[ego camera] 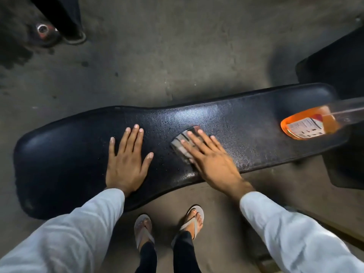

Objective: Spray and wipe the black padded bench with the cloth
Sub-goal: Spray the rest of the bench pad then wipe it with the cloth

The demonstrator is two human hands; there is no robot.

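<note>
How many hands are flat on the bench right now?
2. The left hand rests bare on the black padded bench; the right hand presses the cloth mid-bench.

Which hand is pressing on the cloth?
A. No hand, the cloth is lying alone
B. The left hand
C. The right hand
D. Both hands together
C. The right hand lies flat on the folded cloth on the black padded bench, while the left hand rests bare on the pad, apart from the cloth.
</note>
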